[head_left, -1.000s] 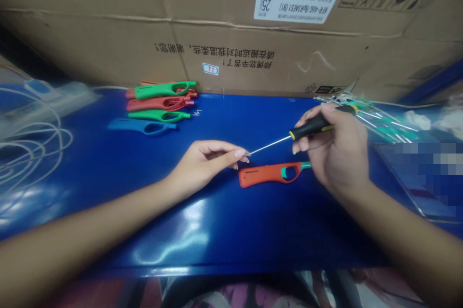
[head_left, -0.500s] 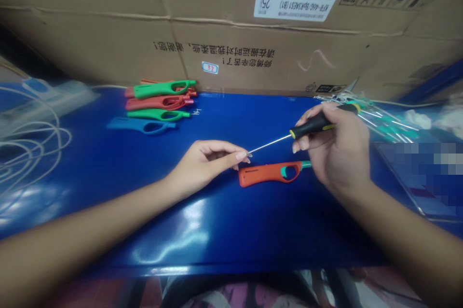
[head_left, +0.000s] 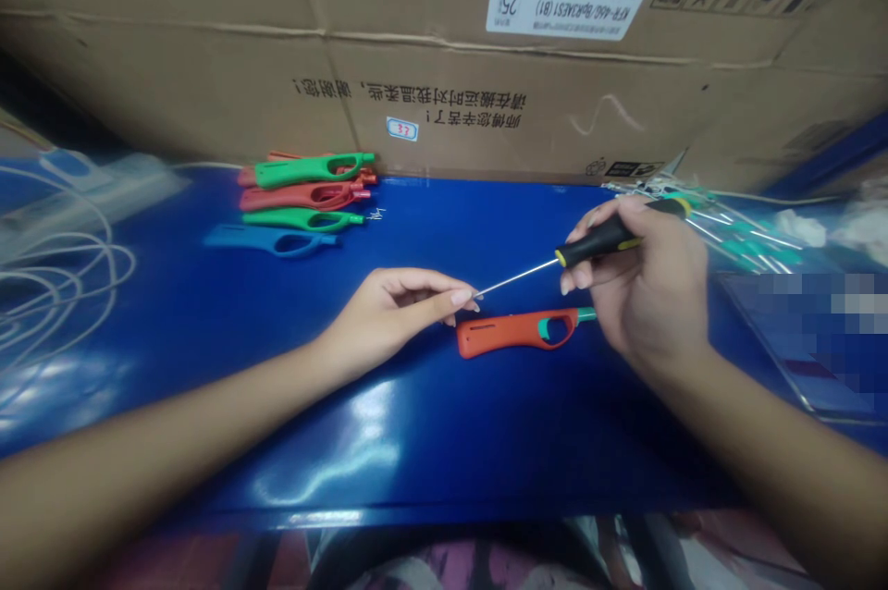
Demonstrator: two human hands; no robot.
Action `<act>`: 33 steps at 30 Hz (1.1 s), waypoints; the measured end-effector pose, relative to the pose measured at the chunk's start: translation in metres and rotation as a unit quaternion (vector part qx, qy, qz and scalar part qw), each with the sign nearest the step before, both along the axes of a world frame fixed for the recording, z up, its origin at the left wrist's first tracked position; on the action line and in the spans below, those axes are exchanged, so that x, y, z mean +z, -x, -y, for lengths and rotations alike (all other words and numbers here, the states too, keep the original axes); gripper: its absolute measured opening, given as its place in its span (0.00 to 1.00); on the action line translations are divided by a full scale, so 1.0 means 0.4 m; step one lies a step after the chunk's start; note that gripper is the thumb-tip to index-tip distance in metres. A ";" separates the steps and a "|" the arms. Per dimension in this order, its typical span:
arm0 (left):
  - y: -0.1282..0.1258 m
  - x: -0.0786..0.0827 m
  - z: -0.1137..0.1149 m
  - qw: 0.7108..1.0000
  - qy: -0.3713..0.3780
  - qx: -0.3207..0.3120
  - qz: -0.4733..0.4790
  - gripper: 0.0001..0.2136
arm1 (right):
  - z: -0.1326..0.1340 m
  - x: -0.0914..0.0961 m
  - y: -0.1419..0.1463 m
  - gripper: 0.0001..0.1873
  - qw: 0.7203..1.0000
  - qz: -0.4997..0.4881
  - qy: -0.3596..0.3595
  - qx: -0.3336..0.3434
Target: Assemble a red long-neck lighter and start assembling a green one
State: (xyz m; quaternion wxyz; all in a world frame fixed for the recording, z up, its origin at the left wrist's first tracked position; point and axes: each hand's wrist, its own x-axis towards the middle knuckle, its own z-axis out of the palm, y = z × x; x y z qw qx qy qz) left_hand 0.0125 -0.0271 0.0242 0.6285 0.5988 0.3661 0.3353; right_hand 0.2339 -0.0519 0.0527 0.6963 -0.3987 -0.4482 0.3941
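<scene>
A black and yellow screwdriver [head_left: 602, 240] is gripped by its handle in my right hand [head_left: 659, 285], the shaft slanting down to the left. At its tip, the thumb and forefinger of my left hand [head_left: 409, 308] pinch together; whether a small screw is between them is hidden. Just below the tip, an orange gas lighter [head_left: 503, 333] with a green trigger and green nozzle base lies flat on the blue table [head_left: 444, 442]. The heel of my right hand covers the nozzle end.
Several red, green and blue lighter handles [head_left: 305, 169] are piled at the back left, small pins [head_left: 375, 214] beside them. Metal rods with green parts [head_left: 742, 234] lie at the right. White cable [head_left: 104, 248] coils at left; a cardboard box [head_left: 444, 72] stands behind.
</scene>
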 end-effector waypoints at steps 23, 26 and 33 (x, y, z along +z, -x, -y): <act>0.003 -0.008 -0.004 0.997 -0.047 -0.053 -0.009 0.04 | -0.003 -0.007 -0.002 0.11 0.999 0.015 -0.028 -0.004; 0.004 -0.010 -0.004 0.997 -0.050 -0.055 -0.009 0.04 | -0.002 -0.006 -0.002 0.11 1.000 0.012 -0.024 -0.003; 0.005 -0.015 0.000 0.996 -0.068 -0.052 -0.031 0.05 | -0.001 -0.002 -0.002 0.10 1.000 0.014 -0.008 0.008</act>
